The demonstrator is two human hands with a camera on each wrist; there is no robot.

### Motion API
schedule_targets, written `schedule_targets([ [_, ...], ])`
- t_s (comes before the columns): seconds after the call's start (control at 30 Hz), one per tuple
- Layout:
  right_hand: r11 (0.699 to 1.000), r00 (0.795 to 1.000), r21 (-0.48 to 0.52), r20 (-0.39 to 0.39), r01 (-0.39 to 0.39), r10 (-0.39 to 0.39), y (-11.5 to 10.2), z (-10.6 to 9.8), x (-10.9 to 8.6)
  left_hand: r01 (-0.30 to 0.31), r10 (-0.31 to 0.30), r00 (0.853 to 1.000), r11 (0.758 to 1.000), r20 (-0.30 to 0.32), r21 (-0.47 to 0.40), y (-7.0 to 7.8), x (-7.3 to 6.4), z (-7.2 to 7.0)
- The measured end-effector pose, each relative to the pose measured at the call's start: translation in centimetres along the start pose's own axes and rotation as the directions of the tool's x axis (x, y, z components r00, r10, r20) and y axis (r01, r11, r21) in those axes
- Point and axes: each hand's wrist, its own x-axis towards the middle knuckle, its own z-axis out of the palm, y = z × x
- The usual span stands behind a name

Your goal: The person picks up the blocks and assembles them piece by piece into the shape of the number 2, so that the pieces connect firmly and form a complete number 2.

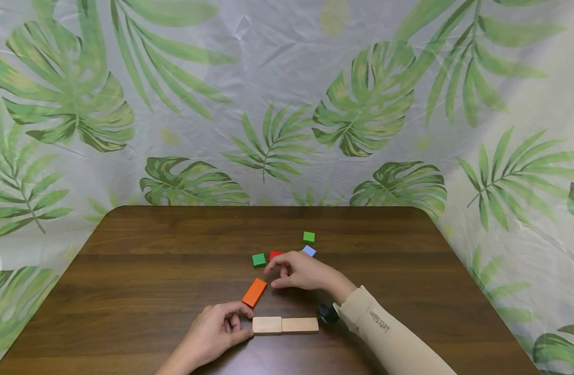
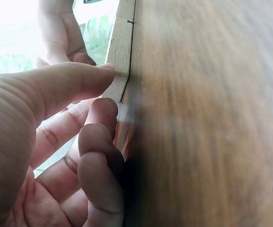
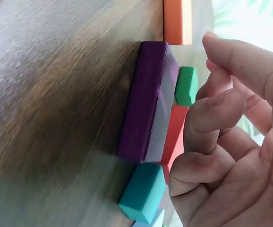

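My left hand (image 1: pixel 216 330) holds the near-left plain wooden block (image 1: pixel 267 326) at its left end between thumb and index finger; the other fingers curl loosely. A second, slightly thinner-looking wooden block (image 1: pixel 300 326) meets its right end, in line with it. Beyond them my right hand (image 1: pixel 303 271) hovers with loosely bent fingers and nothing between them. Just left of it lies an orange block (image 1: pixel 254 292). In the right wrist view, a purple block (image 3: pixel 143 101) and a teal block (image 3: pixel 143 191) are beside the fingers; the hand hides both in the head view.
Behind the right hand are a green block (image 1: pixel 258 260), a partly covered red block (image 1: pixel 276 255), a light blue block (image 1: pixel 308 251) and a light green block (image 1: pixel 309 237). A dark device (image 1: pixel 327 313) is at the right wrist. A leaf-patterned curtain (image 1: pixel 277 104) hangs behind the brown table (image 1: pixel 151 271).
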Motion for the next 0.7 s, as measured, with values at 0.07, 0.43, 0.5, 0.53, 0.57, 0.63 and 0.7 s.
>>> schedule_targets([
  [0.07,1.0,1.0,-0.003,0.004,-0.001,0.001,-0.2,0.1,0.3,0.001,-0.001,1.0,1.0,0.001,0.002,0.0,0.0,0.0],
  [0.43,0.999,1.0,-0.034,0.02,0.015,-0.014,-0.7,0.8,1.8,-0.001,0.001,1.0,1.0,0.002,-0.001,0.1,0.0,0.0],
  [0.5,0.999,1.0,-0.034,0.022,0.007,-0.007,-0.6,0.9,1.9,-0.001,0.001,1.0,1.0,0.002,0.001,0.1,0.0,0.0],
  [0.53,0.999,1.0,-0.036,0.022,0.005,-0.005,-0.5,0.9,2.0,-0.001,0.001,1.0,1.0,0.001,0.002,0.1,0.0,0.0],
  [0.57,0.999,1.0,-0.035,0.023,0.002,-0.001,-0.5,1.0,2.1,-0.001,0.001,1.0,1.0,0.002,0.004,0.1,0.0,0.0],
  [0.63,0.999,1.0,-0.034,0.021,0.003,-0.002,-0.4,1.0,2.3,0.0,0.0,1.0,1.0,0.001,0.006,0.1,0.0,-0.1],
  [0.7,0.999,1.0,-0.034,0.022,0.005,-0.004,-0.4,1.1,2.5,0.001,-0.001,1.0,1.0,0.001,0.006,0.1,0.0,-0.1],
])
